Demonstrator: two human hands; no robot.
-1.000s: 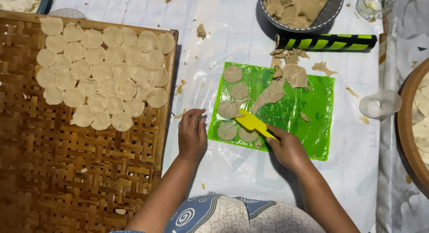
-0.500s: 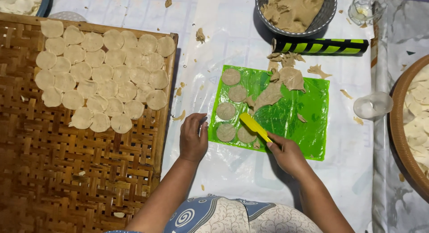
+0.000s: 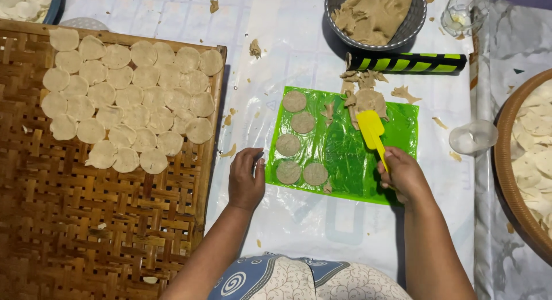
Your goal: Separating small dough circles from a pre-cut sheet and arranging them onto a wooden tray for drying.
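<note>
White-clothed worktop (image 3: 287, 41), green plastic sheet (image 3: 345, 156) between hands. Right hand (image 3: 404, 175) closed on yellow spatula (image 3: 372, 131), blade against dough scraps (image 3: 362, 96) ahead. Left hand (image 3: 246, 179) loosely curled, pinning sheet edge beside cut dough rounds (image 3: 288, 145). Likely soft, thin, tearable; best lifted from underneath.
</note>
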